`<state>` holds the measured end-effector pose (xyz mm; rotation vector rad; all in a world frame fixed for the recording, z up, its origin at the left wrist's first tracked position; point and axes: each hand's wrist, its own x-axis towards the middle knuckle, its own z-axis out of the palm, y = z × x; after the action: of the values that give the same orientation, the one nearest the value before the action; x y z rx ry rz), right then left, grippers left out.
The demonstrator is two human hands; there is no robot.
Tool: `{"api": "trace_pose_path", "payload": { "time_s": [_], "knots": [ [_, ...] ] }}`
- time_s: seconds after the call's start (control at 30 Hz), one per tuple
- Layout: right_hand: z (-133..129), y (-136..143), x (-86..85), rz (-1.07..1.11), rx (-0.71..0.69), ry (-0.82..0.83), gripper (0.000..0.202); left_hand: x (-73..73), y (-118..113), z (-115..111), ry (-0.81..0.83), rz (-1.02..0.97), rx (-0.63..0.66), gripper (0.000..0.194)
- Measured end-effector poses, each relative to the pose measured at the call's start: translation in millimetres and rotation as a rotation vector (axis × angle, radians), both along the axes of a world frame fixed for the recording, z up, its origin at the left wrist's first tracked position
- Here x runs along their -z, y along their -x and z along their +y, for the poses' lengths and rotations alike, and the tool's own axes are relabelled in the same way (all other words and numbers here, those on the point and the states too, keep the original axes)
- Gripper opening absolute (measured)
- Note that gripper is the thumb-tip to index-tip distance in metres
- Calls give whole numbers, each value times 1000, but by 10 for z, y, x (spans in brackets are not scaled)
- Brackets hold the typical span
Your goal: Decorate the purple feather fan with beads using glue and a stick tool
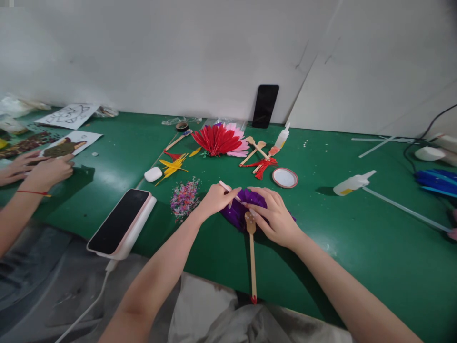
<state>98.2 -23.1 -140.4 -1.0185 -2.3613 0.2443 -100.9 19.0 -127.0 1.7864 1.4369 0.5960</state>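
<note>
A purple feather fan [233, 216] lies flat on the green table in front of me, its wooden handle [253, 259] pointing toward my body with a bit of red at the end. Slim pale pink tweezers [224, 186] are pinched in my left hand [216, 200], their tip over the purple feathers. From the other side my right hand [276, 216] grips the fan, fingertips close to the handle's rounded top and partly covering the feathers. Small dried flower bits [185, 197] in mixed colours are heaped left of the fan.
Behind the fan are red feathers [217, 140], yellow feathers [173, 166], tasselled wooden handles [255, 151] and a white lid [284, 177]. A glue bottle [352, 185] lies right; a phone [119, 221] sits left. Another person's hands [50, 171] work at far left.
</note>
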Motion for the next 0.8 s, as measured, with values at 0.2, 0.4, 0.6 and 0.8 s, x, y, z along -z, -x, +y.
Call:
{"api": "trace_pose_path", "payload": {
  "time_s": [0.2, 0.4, 0.6, 0.8],
  "knots": [
    [-2, 8, -5, -20, -6, -8, 32, -1, 0, -4, 8, -12, 8, 55],
    [-13, 22, -2, -33, -15, -3, 32, 16, -2, 0, 1, -21, 13, 56],
    [-10, 21, -1, -37, -13, 17, 32, 12, -2, 3, 12, -29, 16, 56],
    [-10, 20, 7, -36, -7, 27, 31, 1, 2, -4, 8, -31, 16, 56]
  ]
}}
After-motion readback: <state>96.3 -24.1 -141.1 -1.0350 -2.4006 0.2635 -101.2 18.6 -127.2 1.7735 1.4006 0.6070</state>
